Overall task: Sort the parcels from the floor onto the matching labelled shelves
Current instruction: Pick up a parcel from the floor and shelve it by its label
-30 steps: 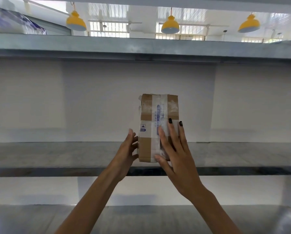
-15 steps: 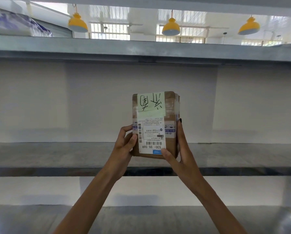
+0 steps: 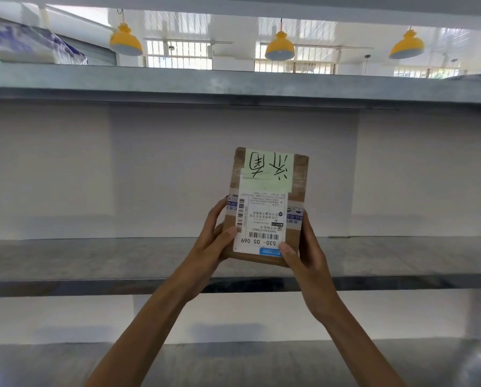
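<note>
A small brown cardboard parcel (image 3: 295, 241) is held upright in front of the middle metal shelf (image 3: 94, 258). Its near face carries a pale green handwritten note and a white shipping label, both upside down. My left hand (image 3: 210, 241) grips the parcel's left edge, thumb on the label. My right hand (image 3: 306, 255) grips the right edge and lower right corner. The parcel's bottom is level with the shelf surface; whether it touches the shelf I cannot tell.
An upper metal shelf (image 3: 233, 82) runs across above, with a wrapped blue-and-white package (image 3: 24, 46) at its far left. A lower shelf (image 3: 233, 364) lies below my arms. A white wall backs the shelves. Yellow lamps (image 3: 279, 47) hang beyond.
The parcel was turned from its taped face to its labelled face. Both hands moved from flat on the parcel to gripping its side edges.
</note>
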The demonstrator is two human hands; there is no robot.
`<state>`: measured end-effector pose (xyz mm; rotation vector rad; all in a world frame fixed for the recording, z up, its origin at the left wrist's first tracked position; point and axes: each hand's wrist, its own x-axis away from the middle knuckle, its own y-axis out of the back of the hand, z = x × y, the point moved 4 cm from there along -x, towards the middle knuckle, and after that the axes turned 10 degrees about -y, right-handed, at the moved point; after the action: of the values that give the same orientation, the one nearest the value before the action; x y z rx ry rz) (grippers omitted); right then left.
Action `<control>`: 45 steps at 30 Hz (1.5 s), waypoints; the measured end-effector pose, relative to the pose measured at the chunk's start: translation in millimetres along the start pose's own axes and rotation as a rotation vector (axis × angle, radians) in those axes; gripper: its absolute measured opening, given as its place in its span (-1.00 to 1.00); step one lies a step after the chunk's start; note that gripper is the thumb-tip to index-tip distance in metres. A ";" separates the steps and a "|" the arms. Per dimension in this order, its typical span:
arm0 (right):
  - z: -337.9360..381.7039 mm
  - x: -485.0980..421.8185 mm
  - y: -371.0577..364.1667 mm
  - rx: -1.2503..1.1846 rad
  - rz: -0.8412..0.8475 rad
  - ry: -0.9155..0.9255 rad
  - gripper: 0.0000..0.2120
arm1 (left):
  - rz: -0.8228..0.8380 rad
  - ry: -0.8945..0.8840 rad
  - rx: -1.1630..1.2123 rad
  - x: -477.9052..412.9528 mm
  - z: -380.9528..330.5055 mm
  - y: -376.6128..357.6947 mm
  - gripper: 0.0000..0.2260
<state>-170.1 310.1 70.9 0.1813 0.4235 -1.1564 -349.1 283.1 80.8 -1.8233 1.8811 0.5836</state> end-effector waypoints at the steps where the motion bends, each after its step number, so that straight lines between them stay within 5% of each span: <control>1: -2.0 0.1 1.7 -0.002 -0.012 -0.012 -0.36 | 0.012 0.020 -0.025 0.6 -0.8 1.9 -0.45; 7: -12.8 -8.7 0.1 -0.037 -0.012 -0.140 -0.11 | -0.114 0.075 -0.020 -2.2 2.2 14.7 -0.10; 9: -25.9 -7.9 -5.2 -0.168 0.022 -0.275 -0.09 | -0.139 0.057 -0.018 -2.8 3.8 12.4 -0.12; 11: -38.8 -5.2 -12.6 -0.310 0.049 -0.345 -0.28 | -0.121 0.036 -0.046 -1.9 4.3 8.6 -0.17; 15: -40.8 -9.1 -12.7 -0.446 -0.036 -0.268 -0.43 | -0.028 0.016 -0.175 -0.4 -7.5 -2.0 -0.26; 28: -0.2 -13.5 5.4 -0.382 0.043 -0.183 -0.40 | -0.245 -0.139 -0.191 -34.2 -58.8 12.6 -0.35; 33: 2.8 -9.5 17.2 -0.246 -0.010 -0.209 -0.11 | -0.172 -0.188 -0.159 -42.1 -66.5 23.9 -0.40; 37: 12.0 -17.3 28.7 -0.207 -0.133 -0.153 -0.47 | -0.127 -0.154 -0.140 -31.9 -50.5 16.1 -0.62; 45: 27.2 -27.4 33.4 -0.133 -0.208 -0.128 -0.46 | -0.107 0.005 -0.097 -21.3 -37.8 17.5 -0.45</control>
<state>-142.5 337.0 104.4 -0.0544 0.4109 -1.3304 -367.2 278.6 123.7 -1.9750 1.7743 0.6431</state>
